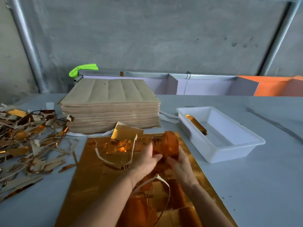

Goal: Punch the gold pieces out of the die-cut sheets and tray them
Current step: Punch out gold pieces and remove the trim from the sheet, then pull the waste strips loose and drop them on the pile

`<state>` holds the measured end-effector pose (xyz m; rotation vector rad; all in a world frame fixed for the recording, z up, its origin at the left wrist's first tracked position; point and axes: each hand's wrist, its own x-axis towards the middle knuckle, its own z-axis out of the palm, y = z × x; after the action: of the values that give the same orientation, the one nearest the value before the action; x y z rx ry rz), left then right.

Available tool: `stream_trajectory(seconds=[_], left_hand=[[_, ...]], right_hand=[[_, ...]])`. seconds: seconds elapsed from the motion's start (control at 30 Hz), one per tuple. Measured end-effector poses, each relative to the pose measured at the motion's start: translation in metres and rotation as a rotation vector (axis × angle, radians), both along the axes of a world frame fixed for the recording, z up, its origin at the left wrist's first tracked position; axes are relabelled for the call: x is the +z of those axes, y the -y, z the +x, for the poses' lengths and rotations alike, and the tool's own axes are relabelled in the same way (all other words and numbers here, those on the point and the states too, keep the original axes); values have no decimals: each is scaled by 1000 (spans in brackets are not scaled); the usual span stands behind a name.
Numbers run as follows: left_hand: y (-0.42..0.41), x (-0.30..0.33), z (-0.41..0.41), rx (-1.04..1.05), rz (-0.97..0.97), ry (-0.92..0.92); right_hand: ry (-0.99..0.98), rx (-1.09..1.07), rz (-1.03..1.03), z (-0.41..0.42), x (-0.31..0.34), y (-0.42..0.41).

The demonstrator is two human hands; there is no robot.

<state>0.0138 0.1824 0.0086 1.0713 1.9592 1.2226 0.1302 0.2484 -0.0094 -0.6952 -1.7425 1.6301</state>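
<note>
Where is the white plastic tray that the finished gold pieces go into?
In the head view the white tray sits on the table to the person's right, just beyond the right hand and right of the tall stack of brown sheets; some gold pieces already lie inside.

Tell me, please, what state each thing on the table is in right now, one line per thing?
Left hand: grips the bundle of gold pieces.
Right hand: grips the same bundle.
Bundle of gold pieces: held above the sheet, blurred.
Gold sheet: flat, partly punched out.
White tray: holds one row of gold pieces along its left wall.
Brown stack: tall, neatly squared.
Scrap pile: loose, tangled.
</note>
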Motion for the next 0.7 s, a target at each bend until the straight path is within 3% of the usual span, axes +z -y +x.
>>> stream_trajectory(seconds=[0.1, 0.23, 0.33, 0.47, 0.7], left_hand=[[-8, -7, 4, 26, -37, -47], [-23, 6, -1, 13, 28, 48], [-49, 19, -1, 154, 75, 72], [-81, 30, 2, 302, 123, 160], [-152, 48, 10, 297, 356, 330]], right_hand=[[47, -11, 18, 0, -7, -2], [73, -128, 102, -6, 10, -22], [66, -251, 159, -10, 25, -43], [81, -203, 176, -10, 41, -62], [29, -389, 18, 0, 74, -147]])
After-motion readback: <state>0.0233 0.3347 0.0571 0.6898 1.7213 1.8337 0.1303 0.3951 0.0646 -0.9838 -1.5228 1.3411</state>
